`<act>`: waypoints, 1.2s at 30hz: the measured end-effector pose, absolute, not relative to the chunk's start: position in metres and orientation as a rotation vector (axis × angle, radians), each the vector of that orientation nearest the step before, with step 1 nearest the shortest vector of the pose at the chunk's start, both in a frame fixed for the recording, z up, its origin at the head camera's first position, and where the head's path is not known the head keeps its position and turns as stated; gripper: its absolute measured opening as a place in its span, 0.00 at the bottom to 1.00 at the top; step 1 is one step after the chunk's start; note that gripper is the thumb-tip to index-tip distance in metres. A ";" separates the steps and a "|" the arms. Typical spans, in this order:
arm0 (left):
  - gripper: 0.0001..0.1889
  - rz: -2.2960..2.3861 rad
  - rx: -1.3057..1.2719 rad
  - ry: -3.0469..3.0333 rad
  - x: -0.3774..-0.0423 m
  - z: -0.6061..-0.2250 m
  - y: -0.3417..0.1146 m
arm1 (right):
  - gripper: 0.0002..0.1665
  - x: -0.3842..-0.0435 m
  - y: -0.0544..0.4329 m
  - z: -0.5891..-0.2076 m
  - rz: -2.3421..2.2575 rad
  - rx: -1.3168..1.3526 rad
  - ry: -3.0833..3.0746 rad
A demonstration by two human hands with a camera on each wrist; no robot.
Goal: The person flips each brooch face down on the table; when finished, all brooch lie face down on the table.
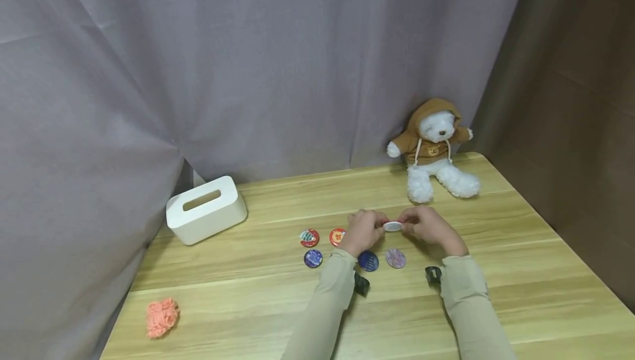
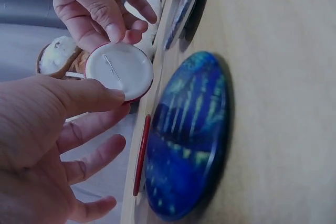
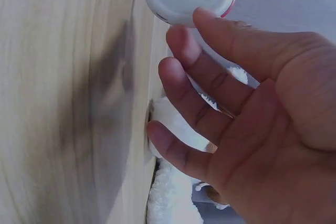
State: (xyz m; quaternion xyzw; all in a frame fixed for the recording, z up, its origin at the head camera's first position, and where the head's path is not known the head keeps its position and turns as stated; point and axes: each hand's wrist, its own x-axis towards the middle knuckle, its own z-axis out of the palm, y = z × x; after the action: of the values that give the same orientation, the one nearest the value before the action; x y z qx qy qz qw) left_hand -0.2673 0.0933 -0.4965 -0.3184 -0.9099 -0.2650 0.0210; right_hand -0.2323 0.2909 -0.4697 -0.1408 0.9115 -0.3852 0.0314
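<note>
A round pin badge (image 1: 393, 226) is held up between both hands, its white back and metal pin (image 2: 112, 67) turned toward the person and a red rim around it. My left hand (image 1: 364, 231) pinches one edge between thumb and forefinger, the other fingers spread. At the opposite edge, my right hand (image 1: 431, 227) grips it with thumb and fingertip. Below on the table lie a dark blue badge (image 1: 368, 261), a lilac badge (image 1: 395, 258), a blue swirl badge (image 1: 313, 258), a red tree badge (image 1: 310, 237) and a red-orange badge (image 1: 337, 236), partly hidden by the left hand.
A white tissue box (image 1: 208, 214) stands at the back left. A white teddy bear (image 1: 434, 153) in a brown hoodie sits at the back right. Coral yarn (image 1: 162, 317) lies at the front left. Grey curtain (image 1: 278, 73) hangs behind the wooden table (image 1: 238, 305).
</note>
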 end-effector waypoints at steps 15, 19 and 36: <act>0.12 -0.808 -0.928 -2.767 -0.264 -0.501 0.104 | 0.07 -0.234 0.297 -0.476 -1.121 -0.392 2.865; 0.07 -0.791 -0.958 -2.770 -0.265 -0.501 0.105 | 0.08 -0.237 0.296 -0.480 -1.128 -0.376 2.866; 0.08 -0.829 -1.004 -2.835 -0.266 -0.500 0.102 | 0.16 -0.239 0.291 -0.487 -1.091 -0.284 2.889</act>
State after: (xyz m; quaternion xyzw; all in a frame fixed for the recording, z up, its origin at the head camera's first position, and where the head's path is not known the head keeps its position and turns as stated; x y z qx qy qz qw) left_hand -0.2659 0.1025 -0.5002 -0.3217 -0.9087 -0.2658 0.0109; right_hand -0.2386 0.2912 -0.4869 -0.0916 0.9314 -0.3517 0.0201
